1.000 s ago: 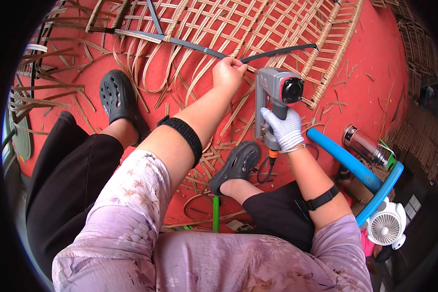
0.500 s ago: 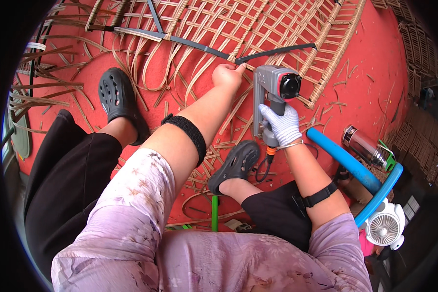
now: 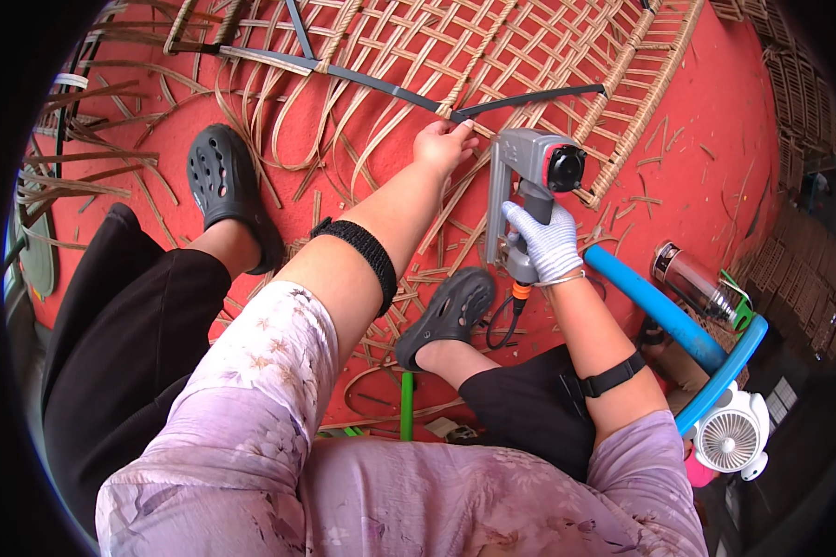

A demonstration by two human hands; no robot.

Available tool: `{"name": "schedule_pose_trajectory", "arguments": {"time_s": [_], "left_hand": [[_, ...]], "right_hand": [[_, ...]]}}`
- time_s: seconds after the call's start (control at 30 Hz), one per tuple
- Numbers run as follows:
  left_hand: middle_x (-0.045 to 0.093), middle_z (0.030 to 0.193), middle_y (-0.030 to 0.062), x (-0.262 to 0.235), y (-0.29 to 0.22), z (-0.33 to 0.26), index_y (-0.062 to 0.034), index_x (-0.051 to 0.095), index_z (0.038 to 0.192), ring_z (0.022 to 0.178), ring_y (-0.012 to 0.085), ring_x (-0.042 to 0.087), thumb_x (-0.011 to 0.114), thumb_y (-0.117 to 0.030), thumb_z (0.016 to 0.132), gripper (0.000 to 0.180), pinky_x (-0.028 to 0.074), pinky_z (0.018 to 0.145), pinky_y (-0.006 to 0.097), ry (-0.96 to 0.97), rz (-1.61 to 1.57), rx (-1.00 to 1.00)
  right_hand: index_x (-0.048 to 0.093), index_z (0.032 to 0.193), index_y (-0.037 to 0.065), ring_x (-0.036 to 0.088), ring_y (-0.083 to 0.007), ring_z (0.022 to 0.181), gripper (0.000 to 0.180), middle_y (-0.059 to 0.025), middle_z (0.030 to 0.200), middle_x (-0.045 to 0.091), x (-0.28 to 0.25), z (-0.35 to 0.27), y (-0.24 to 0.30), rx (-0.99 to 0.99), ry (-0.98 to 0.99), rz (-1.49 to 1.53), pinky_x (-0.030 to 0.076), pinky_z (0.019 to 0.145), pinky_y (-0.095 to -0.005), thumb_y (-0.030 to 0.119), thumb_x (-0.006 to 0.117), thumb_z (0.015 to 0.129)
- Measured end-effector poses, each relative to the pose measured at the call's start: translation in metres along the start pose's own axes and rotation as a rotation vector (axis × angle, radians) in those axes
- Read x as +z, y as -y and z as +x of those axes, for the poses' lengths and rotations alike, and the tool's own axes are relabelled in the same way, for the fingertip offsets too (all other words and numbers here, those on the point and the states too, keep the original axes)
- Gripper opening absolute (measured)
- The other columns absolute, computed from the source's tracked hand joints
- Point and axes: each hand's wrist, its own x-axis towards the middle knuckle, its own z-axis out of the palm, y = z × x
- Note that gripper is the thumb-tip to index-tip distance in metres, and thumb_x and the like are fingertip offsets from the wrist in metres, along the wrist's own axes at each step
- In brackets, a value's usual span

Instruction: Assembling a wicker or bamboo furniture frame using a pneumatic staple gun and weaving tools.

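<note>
The woven cane frame [image 3: 492,56] runs off the top edge. The right hand [image 3: 545,243] covers the grip of the grey nail gun [image 3: 529,176], so its trigger is hidden. The left hand's [image 3: 444,147] fingertips are too small to tell what they pinch

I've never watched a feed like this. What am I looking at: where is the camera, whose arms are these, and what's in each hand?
There is no machine here: the camera sits on a person's head and looks down, so the arms coming up from the bottom edge are their own, and the wide lens bends straight lines near the rim. The person sits on a red floor with dark clogs on both feet. The bare left hand pinches a strip on a woven cane panel. The right hand, in a white glove, grips a grey pistol-shaped power tool with its nose at the weave. To the right lie a blue tube, a clear bottle and a small white fan.
</note>
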Motion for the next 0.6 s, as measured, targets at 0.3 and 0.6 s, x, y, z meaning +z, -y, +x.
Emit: {"name": "schedule_pose_trajectory", "arguments": {"time_s": [0.3,0.6], "left_hand": [[0.064,0.098,0.008,0.0,0.0,-0.005,-0.0015,0.057,0.099,0.088,0.016,0.066,0.065,-0.02,0.09,0.023,0.053,0.072,0.023,0.013,-0.019,0.009],[0.064,0.096,0.0068,0.003,-0.001,-0.009,-0.003,0.057,0.099,0.087,0.0143,0.066,0.064,-0.019,0.09,0.02,0.053,0.072,0.022,0.007,-0.077,-0.012]], "right_hand": [[0.059,0.086,0.002,0.057,-0.0125,0.052,0.025,-0.0049,0.064,0.06,-0.002,0.0,0.001,-0.01,-0.012,-0.003,0.048,0.05,-0.0272,0.017,0.076,0.078],[0.058,0.085,0.001,0.057,-0.0132,0.052,0.025,-0.0054,0.064,0.059,0.002,0.001,0.01,-0.009,0.014,-0.021,0.047,0.05,-0.0279,0.016,0.076,0.078]]}}
